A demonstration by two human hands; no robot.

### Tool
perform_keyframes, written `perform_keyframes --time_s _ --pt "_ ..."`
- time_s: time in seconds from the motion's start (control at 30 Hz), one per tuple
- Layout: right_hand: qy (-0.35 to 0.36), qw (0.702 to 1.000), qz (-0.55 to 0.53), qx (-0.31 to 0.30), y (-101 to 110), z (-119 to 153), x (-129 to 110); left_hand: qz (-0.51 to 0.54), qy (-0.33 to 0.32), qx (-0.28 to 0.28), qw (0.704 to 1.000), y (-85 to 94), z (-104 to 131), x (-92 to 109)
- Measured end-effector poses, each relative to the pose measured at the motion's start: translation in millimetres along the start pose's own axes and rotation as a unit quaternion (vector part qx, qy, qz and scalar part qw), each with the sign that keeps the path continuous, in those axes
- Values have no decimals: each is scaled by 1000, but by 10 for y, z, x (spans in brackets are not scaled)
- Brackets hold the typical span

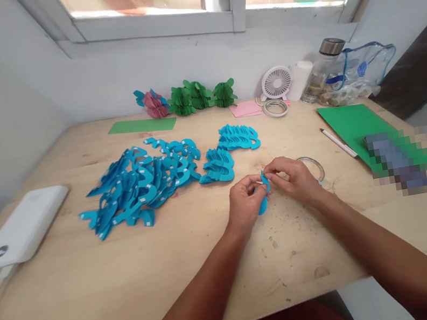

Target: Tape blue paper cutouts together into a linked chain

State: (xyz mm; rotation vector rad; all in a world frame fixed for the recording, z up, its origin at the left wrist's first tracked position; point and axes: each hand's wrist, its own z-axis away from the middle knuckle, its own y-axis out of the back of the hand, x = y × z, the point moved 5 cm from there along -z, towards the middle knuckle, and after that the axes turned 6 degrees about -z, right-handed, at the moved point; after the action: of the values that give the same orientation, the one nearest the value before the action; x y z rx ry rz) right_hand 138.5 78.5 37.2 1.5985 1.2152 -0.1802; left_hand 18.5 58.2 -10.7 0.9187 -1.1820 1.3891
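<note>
A small curved blue paper piece (263, 206) is pinched in my left hand (245, 201), low over the wooden table. My right hand (290, 177) touches the top of the same piece, thumb and fingertips pressed together on it. Left of my hands lies a large pile of wavy blue paper pieces (143, 180) with small white squares on them. Two folded blue paper bundles (217, 166) (237, 137) sit between that pile and my hands. A roll of tape (315, 165) lies partly behind my right hand.
The table (200, 277) also bears a white power bank (24, 227) with a cable, green paper ornaments (199, 95), a pink one (155, 104), a small fan (276, 84), a bottle (323, 70), a white pen (339, 143) and green sheets (359, 127) under a blurred object.
</note>
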Motion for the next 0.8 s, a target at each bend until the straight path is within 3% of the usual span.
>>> perform_keyframes --time_s 0.57,0.8 --pt "39 997 62 23 -12 7 -37 -4 -14 14 1000 9 13 26" --pt "-11 999 28 29 -24 14 9 8 -11 14 1000 8 21 37"
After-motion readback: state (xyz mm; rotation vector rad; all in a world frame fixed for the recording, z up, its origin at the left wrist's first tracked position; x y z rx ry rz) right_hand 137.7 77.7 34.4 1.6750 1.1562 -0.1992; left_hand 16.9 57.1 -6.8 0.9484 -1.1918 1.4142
